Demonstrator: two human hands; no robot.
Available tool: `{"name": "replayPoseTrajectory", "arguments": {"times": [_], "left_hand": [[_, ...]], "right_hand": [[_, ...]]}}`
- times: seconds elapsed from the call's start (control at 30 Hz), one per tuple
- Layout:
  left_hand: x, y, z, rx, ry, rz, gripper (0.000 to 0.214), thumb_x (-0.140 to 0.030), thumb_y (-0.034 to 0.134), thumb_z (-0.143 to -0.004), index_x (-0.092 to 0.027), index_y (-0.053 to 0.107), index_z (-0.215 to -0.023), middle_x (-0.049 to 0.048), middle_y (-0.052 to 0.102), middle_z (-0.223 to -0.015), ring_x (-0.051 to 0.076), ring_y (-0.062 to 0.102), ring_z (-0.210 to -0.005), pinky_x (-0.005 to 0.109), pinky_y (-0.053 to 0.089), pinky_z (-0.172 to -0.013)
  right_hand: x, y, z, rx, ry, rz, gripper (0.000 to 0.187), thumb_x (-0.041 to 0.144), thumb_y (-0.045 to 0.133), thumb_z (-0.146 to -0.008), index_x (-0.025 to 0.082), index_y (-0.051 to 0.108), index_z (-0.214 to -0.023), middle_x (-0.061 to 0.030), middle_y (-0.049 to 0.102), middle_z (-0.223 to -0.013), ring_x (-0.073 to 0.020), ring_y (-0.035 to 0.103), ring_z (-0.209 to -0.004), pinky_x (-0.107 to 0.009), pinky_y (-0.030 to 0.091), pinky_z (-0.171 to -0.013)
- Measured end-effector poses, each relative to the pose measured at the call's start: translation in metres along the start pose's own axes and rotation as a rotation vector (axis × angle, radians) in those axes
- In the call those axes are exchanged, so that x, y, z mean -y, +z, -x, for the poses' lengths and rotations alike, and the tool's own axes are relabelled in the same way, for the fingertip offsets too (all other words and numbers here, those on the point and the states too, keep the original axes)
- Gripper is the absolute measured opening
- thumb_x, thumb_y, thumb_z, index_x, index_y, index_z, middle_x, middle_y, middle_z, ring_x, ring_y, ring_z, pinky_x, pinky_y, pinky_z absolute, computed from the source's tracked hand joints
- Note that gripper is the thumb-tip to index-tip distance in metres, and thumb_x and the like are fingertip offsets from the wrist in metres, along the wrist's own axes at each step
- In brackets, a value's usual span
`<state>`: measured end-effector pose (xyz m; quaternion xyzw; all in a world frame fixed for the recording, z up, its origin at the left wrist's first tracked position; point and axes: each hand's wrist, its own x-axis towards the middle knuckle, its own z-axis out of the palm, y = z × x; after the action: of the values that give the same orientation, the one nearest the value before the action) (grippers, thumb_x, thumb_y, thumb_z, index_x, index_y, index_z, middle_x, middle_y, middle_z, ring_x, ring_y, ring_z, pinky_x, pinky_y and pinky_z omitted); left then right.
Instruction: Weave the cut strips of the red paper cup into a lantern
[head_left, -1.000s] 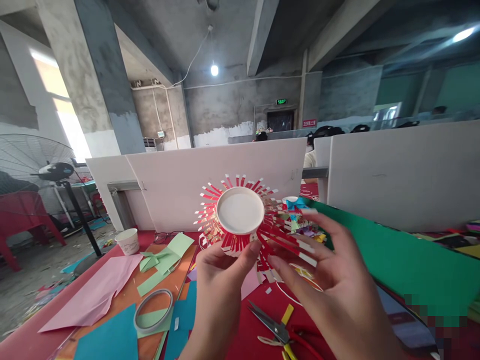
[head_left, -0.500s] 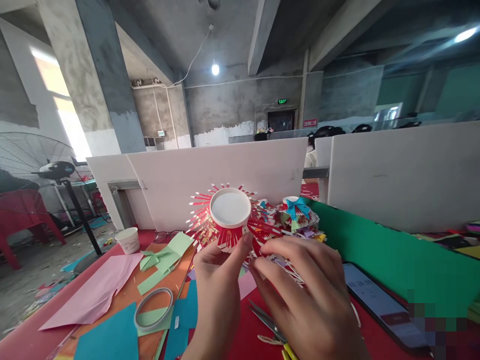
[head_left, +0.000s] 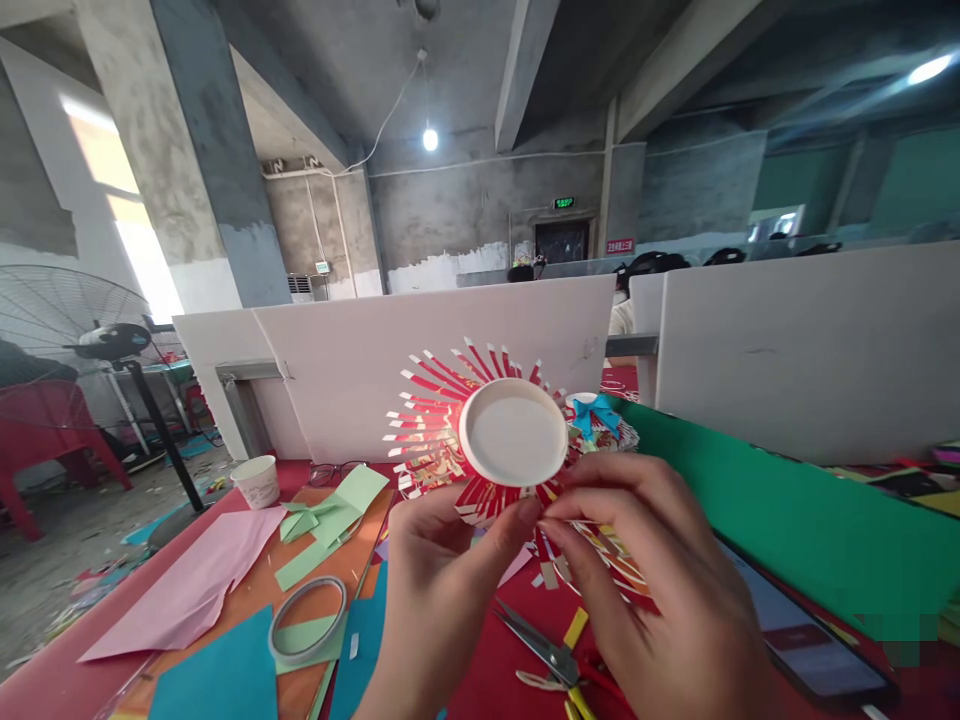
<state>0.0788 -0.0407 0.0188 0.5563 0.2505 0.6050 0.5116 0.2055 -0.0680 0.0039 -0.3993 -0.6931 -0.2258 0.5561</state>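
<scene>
A paper cup (head_left: 513,434) cut into red strips with white tips is held up in front of me, its pale round bottom facing me and the strips fanning outward. My left hand (head_left: 457,570) grips it from below, thumb against the rim of the base. At the cup's lower right edge, the thumb and fingers of my right hand (head_left: 637,560) are pinched together; whether they hold a strip of the cup or something smaller is hidden. Scissors (head_left: 551,655) with yellow and red handles lie on the red table (head_left: 480,690) below, between my wrists.
Roll of tape (head_left: 307,622), blue paper (head_left: 217,670), pink paper (head_left: 195,575) and green paper (head_left: 337,520) lie at left near a white paper cup (head_left: 256,482). A phone (head_left: 814,630) and green board (head_left: 757,500) are at right. A decorated piece with a blue bow (head_left: 596,414) stands behind.
The cut cup has moved right and tilted, showing its base more squarely and its strips spread higher at left. Both hands have moved right with it, uncovering more of the scissors.
</scene>
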Motion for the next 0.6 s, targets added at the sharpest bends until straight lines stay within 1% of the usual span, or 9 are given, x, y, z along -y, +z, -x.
{"name": "replayPoseTrajectory", "arguments": {"times": [0.07,0.1,0.17,0.23,0.3,0.4,0.47,0.53,0.6], "left_hand": [[-0.001,-0.002,0.000,0.019,-0.015,0.018,0.018,-0.023,0.075,-0.071,-0.019,0.071,-0.053,-0.0011,0.062,-0.053,0.015,0.054,-0.057,0.027,0.044,-0.059],[-0.002,-0.003,0.000,0.025,-0.025,0.029,0.020,-0.023,0.075,-0.071,-0.020,0.070,-0.052,-0.0018,0.060,-0.050,0.014,0.052,-0.054,0.027,0.043,-0.058],[-0.003,-0.005,-0.001,0.041,-0.051,0.046,0.024,-0.023,0.076,-0.070,-0.020,0.068,-0.048,-0.0027,0.056,-0.046,0.013,0.049,-0.051,0.027,0.042,-0.055],[-0.003,-0.008,-0.002,0.072,-0.075,0.056,0.023,-0.023,0.076,-0.071,-0.020,0.069,-0.049,-0.0024,0.058,-0.047,0.012,0.049,-0.050,0.027,0.041,-0.054],[-0.002,-0.012,-0.003,0.121,-0.084,0.063,0.017,-0.022,0.076,-0.072,-0.020,0.073,-0.055,-0.0011,0.065,-0.054,0.013,0.054,-0.054,0.026,0.043,-0.057],[-0.002,-0.015,-0.004,0.167,-0.078,0.059,0.008,-0.022,0.077,-0.071,-0.023,0.077,-0.063,-0.0001,0.072,-0.063,0.015,0.061,-0.063,0.025,0.048,-0.062],[-0.002,-0.017,-0.004,0.174,-0.084,0.061,0.005,-0.021,0.080,-0.067,-0.024,0.078,-0.063,0.0001,0.075,-0.064,0.016,0.065,-0.066,0.025,0.051,-0.065],[-0.003,-0.018,-0.003,0.161,-0.087,0.064,0.009,-0.017,0.082,-0.062,-0.025,0.079,-0.064,0.0006,0.077,-0.069,0.019,0.069,-0.072,0.026,0.054,-0.069],[-0.004,-0.019,-0.003,0.159,-0.089,0.049,0.013,-0.014,0.083,-0.061,-0.026,0.080,-0.066,0.0014,0.078,-0.071,0.022,0.071,-0.078,0.028,0.055,-0.072]], "right_hand": [[0.001,-0.001,-0.001,0.017,0.030,-0.062,0.014,0.005,0.055,-0.086,0.019,0.054,-0.086,-0.0058,0.055,-0.093,-0.0161,0.056,-0.089,-0.028,0.047,-0.077],[0.002,-0.002,-0.001,0.026,0.072,-0.103,0.014,0.006,0.054,-0.086,0.020,0.054,-0.086,-0.0048,0.056,-0.091,-0.0150,0.058,-0.088,-0.026,0.049,-0.075],[0.004,-0.002,-0.001,0.041,0.194,-0.206,0.013,0.010,0.054,-0.087,0.022,0.055,-0.086,-0.0012,0.061,-0.084,-0.0129,0.061,-0.082,-0.021,0.051,-0.068],[0.007,0.000,0.000,0.041,0.355,-0.328,0.011,0.015,0.056,-0.087,0.026,0.058,-0.084,0.0026,0.065,-0.078,-0.0118,0.065,-0.075,-0.017,0.053,-0.060],[0.011,0.003,0.000,-0.009,0.517,-0.449,0.009,0.020,0.062,-0.083,0.028,0.062,-0.079,0.0049,0.069,-0.075,-0.0117,0.068,-0.071,-0.016,0.055,-0.057],[0.017,0.006,-0.001,-0.124,0.712,-0.578,0.006,0.025,0.070,-0.075,0.027,0.065,-0.072,0.0045,0.072,-0.073,-0.0129,0.070,-0.065,-0.016,0.057,-0.055],[0.019,0.005,-0.003,-0.138,0.744,-0.599,0.007,0.026,0.073,-0.072,0.026,0.066,-0.070,0.0037,0.072,-0.070,-0.0143,0.071,-0.063,-0.016,0.058,-0.050],[0.020,0.002,-0.005,-0.102,0.694,-0.587,0.008,0.023,0.072,-0.072,0.027,0.066,-0.070,0.0046,0.072,-0.067,-0.0136,0.071,-0.059,-0.014,0.056,-0.045],[0.019,0.000,-0.006,-0.074,0.643,-0.581,0.009,0.021,0.070,-0.074,0.028,0.065,-0.071,0.0067,0.071,-0.064,-0.0110,0.069,-0.051,-0.012,0.054,-0.041]]}}
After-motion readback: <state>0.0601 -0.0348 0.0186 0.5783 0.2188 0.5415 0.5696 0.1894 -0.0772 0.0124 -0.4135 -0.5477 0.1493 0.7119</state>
